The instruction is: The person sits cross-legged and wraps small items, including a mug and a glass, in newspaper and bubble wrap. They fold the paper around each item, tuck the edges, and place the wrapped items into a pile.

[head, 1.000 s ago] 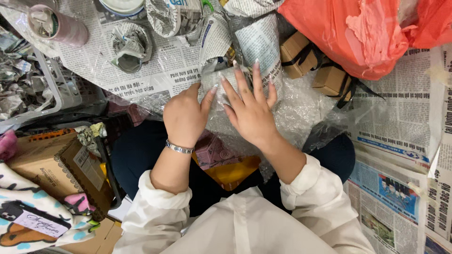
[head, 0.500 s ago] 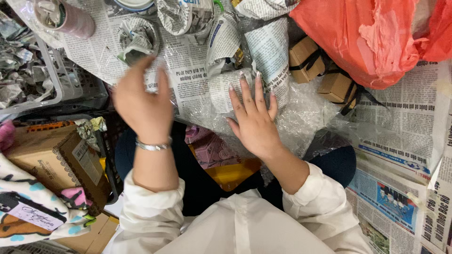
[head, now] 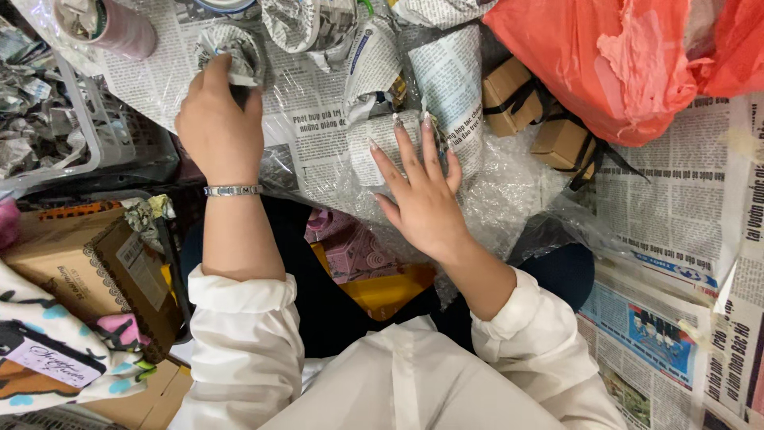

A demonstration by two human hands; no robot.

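Now left hand (head: 219, 119) grips newspaper-wrapped cup (head: 232, 49); right hand (head: 420, 187) spread flat on wrapped bundle (head: 380, 143).

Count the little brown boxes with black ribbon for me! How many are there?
2. One small brown box lies just under the orange plastic bag; the other sits below and right of it. More may hide beneath the bag.

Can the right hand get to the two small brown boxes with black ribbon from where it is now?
Probably yes. The right hand lies flat on a newspaper-wrapped bundle, and the brown boxes sit just beyond on the bubble wrap, uncovered, with only the orange bag crowding them.
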